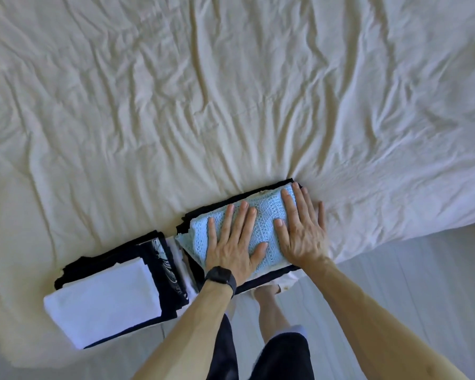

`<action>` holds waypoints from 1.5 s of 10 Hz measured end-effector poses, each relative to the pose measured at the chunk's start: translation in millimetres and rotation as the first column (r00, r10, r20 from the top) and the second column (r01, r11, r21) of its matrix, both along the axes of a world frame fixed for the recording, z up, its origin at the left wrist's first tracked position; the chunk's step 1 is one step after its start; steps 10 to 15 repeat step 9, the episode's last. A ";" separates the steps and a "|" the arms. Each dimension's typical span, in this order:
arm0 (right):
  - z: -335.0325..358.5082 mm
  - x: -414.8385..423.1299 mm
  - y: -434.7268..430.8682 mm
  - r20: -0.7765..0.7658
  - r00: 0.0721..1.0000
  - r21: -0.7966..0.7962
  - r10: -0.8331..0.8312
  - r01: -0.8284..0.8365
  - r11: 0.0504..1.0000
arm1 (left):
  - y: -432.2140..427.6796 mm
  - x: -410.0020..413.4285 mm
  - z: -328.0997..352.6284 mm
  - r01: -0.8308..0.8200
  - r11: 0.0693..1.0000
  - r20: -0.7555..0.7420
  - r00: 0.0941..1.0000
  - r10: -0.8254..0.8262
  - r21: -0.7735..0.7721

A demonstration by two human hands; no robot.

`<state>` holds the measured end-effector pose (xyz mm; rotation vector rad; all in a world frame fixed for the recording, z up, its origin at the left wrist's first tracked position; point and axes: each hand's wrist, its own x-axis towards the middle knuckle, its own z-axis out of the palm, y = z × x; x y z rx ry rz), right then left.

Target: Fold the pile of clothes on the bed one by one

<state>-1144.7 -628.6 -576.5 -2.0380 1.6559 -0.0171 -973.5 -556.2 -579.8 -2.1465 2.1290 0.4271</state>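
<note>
A wide bed covered by a cream, heavily wrinkled sheet (231, 91) fills nearly the whole view from above, its creases running toward the near edge. A pale grey floor (422, 283) shows along the bottom and at the lower right, where the bed's edge ends. Two stacks of folded clothes sit side by side at the near edge of the bed, close together but with a narrow gap between them. The left stack is topped by a folded white garment (104, 297), with black and dark navy pieces under it and a dark patterned garment (162, 259) showing along its right side. The right stack is topped by a folded light blue knitted garment (196, 242) with an openwork pattern, lying on a folded black garment (269, 278) whose edges frame it. Both bare forearms reach in from below. The left hand (231, 248) lies flat on the blue knit with straight, spread fingers, and the right hand (302, 231) lies flat beside it on the knit's right end, fingers straight and reaching the stack's far corner. Below the arms are dark shorts (283, 357) and a bare foot (266, 292) on the floor. A black watch (220, 278) is on the left wrist.
</note>
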 end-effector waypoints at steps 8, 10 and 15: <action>81.1 -48.5 36.5 -0.035 0.992 0.220 0.121 -0.110 0.969 | -16.1 -23.4 47.9 0.302 0.951 0.063 0.950 -0.306 0.074; 143.4 -62.7 28.6 0.183 0.974 0.176 -0.130 0.098 0.979 | -14.9 -24.5 55.8 0.288 0.950 0.080 0.951 -0.298 0.120; 143.4 -62.7 28.6 0.183 0.974 0.176 -0.130 0.098 0.979 | -14.9 -24.5 55.8 0.288 0.950 0.080 0.951 -0.298 0.120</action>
